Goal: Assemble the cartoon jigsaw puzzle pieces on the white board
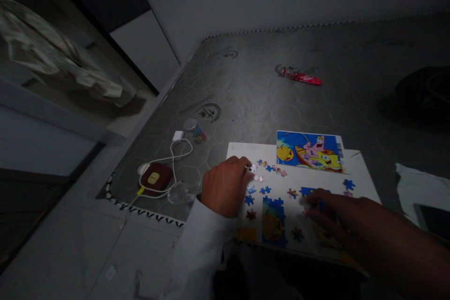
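Note:
My left hand (227,185) rests at the left side of a white board (298,176), its thumb and index finger closed on a small puzzle piece (253,168). Low over the board's right part is my right hand (337,211), slightly blurred; its thumb and index finger look pinched on a puzzle piece, mostly hidden in shadow. Between the hands lies a joined blue and yellow puzzle section (273,221). Several loose pieces are scattered around it, among them a blue piece (265,190). Another joined section (326,234) is partly covered by my right hand. A cartoon picture card (309,151) lies at the board's far edge.
Left of the board are a small lidded jar (195,131), a brown box (154,179) and a white cable (172,157). A red packet (300,76) lies farther back on the grey mat (246,89). White tissue (418,187) and a dark phone-like object (436,220) are at right.

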A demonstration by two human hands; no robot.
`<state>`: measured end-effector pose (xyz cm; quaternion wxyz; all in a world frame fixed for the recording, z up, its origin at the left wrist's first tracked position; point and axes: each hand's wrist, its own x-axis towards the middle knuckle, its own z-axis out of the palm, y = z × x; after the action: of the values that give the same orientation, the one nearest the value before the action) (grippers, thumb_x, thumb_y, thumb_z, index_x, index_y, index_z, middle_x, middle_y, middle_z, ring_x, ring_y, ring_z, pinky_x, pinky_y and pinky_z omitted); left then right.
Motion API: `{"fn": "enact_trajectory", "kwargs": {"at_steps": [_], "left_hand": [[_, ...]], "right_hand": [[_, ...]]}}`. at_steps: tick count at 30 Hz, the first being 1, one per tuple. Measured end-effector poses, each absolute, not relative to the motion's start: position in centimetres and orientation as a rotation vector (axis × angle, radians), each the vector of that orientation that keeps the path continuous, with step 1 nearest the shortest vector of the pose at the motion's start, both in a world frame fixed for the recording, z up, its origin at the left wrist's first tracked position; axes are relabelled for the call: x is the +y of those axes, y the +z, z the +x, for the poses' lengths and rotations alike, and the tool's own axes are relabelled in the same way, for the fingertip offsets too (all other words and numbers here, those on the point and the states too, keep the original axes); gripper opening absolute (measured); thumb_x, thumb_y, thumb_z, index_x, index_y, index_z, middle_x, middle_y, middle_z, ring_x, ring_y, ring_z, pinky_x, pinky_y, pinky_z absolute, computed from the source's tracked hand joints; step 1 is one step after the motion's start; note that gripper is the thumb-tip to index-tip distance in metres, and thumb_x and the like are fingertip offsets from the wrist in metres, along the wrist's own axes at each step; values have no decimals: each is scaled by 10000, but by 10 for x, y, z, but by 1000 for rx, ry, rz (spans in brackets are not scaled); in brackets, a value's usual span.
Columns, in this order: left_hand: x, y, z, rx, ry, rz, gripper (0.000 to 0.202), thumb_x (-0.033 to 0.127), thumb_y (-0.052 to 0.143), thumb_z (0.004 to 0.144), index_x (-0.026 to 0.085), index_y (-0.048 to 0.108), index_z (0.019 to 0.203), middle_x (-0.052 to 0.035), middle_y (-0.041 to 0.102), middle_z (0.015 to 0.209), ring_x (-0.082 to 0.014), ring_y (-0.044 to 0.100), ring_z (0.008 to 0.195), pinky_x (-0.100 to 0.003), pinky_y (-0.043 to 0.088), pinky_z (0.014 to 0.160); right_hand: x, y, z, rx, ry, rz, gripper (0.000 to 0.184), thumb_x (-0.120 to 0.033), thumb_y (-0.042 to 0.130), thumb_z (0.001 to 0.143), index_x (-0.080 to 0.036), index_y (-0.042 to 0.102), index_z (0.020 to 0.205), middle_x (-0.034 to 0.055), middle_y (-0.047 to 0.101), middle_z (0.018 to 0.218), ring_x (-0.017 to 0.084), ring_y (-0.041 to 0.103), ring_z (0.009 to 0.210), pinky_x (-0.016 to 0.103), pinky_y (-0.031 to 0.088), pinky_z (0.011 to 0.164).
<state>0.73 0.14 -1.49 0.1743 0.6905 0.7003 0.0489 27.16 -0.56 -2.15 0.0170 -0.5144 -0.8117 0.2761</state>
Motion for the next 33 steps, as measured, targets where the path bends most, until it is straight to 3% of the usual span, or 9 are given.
{"fn": "enact_trajectory", "kwargs": {"at_steps": [6,14,28,33], "left_hand": [[2,-15,9,1966,132,1966,206,362,597,992,288,745,1114,-22,767,1125,-257,729,986,-374,538,798],[3,-16,10,1969,113,1966,221,367,555,1018,295,753,1086,-18,769,1126,-255,730,995,-360,529,799],[2,-8,12,1991,51,1927,292,387,463,1055,284,734,1086,-20,790,1106,-279,745,978,-367,522,777],[2,-9,12,2007,61,1930,280,379,469,1053,290,733,1086,-13,791,1108,-283,745,974,-364,518,751]], "right_hand": [[-6,-20,273,-2514,812,-1576,487,-495,361,993,-273,789,1063,81,811,894,264,763,671,382,638,557],[-9,-23,276,-2488,889,-1624,513,-573,340,1005,-313,772,1098,53,811,902,228,757,662,338,630,561],[-9,-25,276,-2435,869,-1599,485,-560,398,985,-279,789,1043,85,805,858,235,747,626,308,603,512],[-9,-30,278,-2451,894,-1623,476,-573,395,994,-315,777,1115,68,811,946,235,763,708,317,621,576]]}}
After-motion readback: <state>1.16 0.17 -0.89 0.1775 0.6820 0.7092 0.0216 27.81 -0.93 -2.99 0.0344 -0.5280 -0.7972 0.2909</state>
